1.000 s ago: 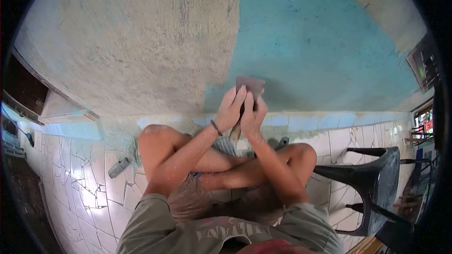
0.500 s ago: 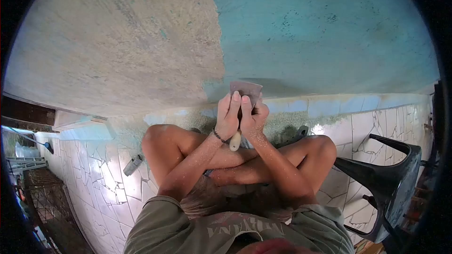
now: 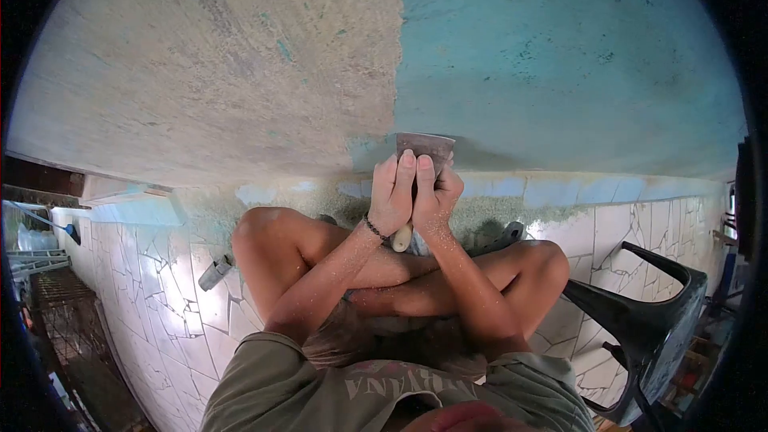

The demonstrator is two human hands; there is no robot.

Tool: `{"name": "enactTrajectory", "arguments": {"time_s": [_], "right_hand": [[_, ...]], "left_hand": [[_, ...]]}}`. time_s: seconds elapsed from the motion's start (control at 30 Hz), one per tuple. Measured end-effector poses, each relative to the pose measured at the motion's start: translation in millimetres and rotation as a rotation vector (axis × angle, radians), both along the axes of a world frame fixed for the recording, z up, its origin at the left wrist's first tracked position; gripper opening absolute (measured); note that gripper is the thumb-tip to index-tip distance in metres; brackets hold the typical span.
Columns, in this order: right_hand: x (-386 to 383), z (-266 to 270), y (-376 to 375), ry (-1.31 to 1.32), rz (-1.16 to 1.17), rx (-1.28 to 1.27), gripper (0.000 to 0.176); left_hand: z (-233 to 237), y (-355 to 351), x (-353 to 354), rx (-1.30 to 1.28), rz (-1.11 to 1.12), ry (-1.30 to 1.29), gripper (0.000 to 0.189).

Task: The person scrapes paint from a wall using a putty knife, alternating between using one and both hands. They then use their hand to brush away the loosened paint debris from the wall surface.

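Note:
Both my hands grip one paint scraper (image 3: 426, 146), thumbs side by side on its wide metal blade. My left hand (image 3: 392, 196), with a dark bracelet at the wrist, closes on its left side; my right hand (image 3: 436, 198) wraps the other side. The pale handle (image 3: 402, 238) sticks out below between my wrists. The blade's edge is up at the low part of the wall, by the border between the turquoise paint (image 3: 552, 56) and the bare grey-beige scraped surface (image 3: 240, 72). Pale dust speckles my forearms.
My crossed legs (image 3: 296, 252) rest on the cracked-tile floor (image 3: 144, 288), with paint crumbs along the wall's foot. A grey cylindrical object (image 3: 214, 273) lies left of my knee. A black plastic stool or chair (image 3: 664, 312) lies tipped over at right.
The scraper and both hands have shifted slightly right and up along the wall. My grip is the same. The whole view has tilted a little.

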State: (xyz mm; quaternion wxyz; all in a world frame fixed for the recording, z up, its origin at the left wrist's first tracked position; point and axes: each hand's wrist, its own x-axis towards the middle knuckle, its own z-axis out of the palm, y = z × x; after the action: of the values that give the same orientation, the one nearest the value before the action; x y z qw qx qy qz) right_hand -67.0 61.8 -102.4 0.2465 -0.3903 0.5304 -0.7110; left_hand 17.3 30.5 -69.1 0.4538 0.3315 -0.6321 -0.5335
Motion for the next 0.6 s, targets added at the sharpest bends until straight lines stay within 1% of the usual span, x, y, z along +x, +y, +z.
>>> {"name": "enactTrajectory", "arguments": {"time_s": [0.1, 0.17, 0.3, 0.4, 0.5, 0.53, 0.6], "right_hand": [[2, -2, 0, -0.009, -0.024, -0.003, 0.036], [4, -1, 1, -0.015, -0.034, -0.007, 0.036], [5, -1, 5, -0.001, -0.038, 0.031, 0.037], [2, -6, 9, 0.034, -0.021, 0.076, 0.037], [7, 1, 3, 0.007, -0.068, 0.047, 0.036], [9, 9, 0, -0.013, -0.093, 0.025, 0.036], [5, 29, -6, 0.031, -0.085, -0.012, 0.035]], "left_hand": [[-11, -1, -4, -0.019, 0.014, 0.063, 0.047], [-29, -2, -4, 0.014, 0.015, 0.063, 0.047], [-15, 4, 0, 0.077, -0.056, 0.086, 0.047], [-9, 7, -3, 0.128, -0.031, 0.15, 0.045], [-17, 3, 0, 0.062, 0.055, 0.005, 0.042], [-10, 1, -1, 0.01, 0.083, 0.006, 0.04], [11, -5, -3, -0.094, 0.141, 0.004, 0.04]]}}
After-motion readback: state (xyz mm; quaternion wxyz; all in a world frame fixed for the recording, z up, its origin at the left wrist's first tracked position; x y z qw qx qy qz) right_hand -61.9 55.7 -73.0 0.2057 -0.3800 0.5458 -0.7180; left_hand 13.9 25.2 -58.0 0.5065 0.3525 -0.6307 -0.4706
